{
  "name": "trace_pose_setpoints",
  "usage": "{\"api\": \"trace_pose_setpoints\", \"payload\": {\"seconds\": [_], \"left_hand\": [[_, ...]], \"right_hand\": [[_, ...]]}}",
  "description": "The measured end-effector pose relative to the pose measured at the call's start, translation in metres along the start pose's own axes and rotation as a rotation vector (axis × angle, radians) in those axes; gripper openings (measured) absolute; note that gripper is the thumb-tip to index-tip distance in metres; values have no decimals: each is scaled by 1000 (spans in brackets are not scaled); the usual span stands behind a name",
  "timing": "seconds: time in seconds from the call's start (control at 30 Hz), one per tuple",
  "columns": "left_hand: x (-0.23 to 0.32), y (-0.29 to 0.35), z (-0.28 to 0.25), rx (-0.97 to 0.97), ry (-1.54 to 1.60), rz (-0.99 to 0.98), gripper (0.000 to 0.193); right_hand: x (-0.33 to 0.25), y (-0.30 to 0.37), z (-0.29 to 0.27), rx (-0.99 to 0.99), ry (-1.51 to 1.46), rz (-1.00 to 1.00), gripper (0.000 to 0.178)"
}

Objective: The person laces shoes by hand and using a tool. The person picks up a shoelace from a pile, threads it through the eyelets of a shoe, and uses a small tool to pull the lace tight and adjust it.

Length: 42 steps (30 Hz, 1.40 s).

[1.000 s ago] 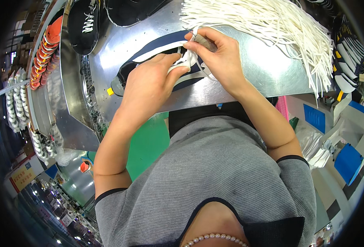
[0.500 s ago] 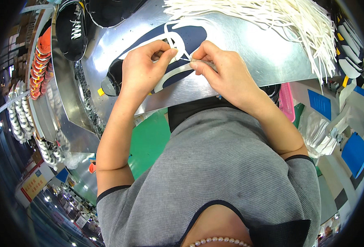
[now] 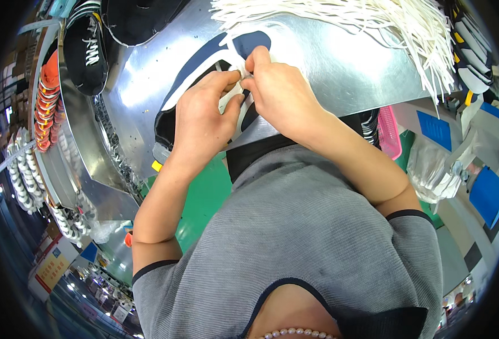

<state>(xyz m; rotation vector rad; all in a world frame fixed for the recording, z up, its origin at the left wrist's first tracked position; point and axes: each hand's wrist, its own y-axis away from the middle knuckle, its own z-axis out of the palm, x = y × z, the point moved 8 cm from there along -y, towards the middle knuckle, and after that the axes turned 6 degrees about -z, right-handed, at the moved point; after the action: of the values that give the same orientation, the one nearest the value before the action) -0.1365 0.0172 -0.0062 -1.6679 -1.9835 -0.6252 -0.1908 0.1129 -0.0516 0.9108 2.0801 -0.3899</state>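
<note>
A navy shoe upper (image 3: 195, 59) with white bands lies on the metal counter (image 3: 340, 85), slanted, its rounded toe end up and to the right, and its heel end, with a small yellow tab (image 3: 157, 165), down and to the left. The left hand (image 3: 207, 113) lies over the near side of the shoe upper; its grip is partly open, thumb set apart from forefinger, both at the white edging around the opening, though whether they pinch it I cannot tell. The right hand (image 3: 277, 90) reaches in from the right of the shoe upper; its grip is nearly closed, thumb and forefinger close together by the other hand's fingertips, and what lies between them is too hidden to tell. Beyond the shoe upper to the right spreads a pile of white laces (image 3: 345, 17); to its left stands a black shoe (image 3: 80, 65) with white lacing, with a larger black piece (image 3: 139, 20) between that and the laces. Off to the right of the shoe upper, below counter level, is a pink basket (image 3: 390, 135)
</note>
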Motion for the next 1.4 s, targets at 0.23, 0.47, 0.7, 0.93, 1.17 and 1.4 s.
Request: {"api": "trace_pose_setpoints", "payload": {"seconds": [0.23, 0.47, 0.7, 0.93, 1.17, 1.4], "left_hand": [[-2, 30, -27, 211, -264, 47, 23], [19, 55, -34, 281, -260, 417, 19], [-1, 44, -52, 325, -215, 371, 17], [-39, 23, -27, -162, 338, -188, 32], [-66, 13, 2, -511, 623, -724, 42], [-76, -7, -4, -177, 422, -417, 20]], "right_hand": [[-1, 33, -31, -154, -37, -72, 25], [12, -30, -73, -29, -339, -118, 37], [23, 31, -81, -161, -454, 71, 35], [17, -14, -64, 244, -632, 91, 53], [16, -12, -50, 272, -680, -24, 52], [36, -9, -41, 225, -487, 84, 48]]}}
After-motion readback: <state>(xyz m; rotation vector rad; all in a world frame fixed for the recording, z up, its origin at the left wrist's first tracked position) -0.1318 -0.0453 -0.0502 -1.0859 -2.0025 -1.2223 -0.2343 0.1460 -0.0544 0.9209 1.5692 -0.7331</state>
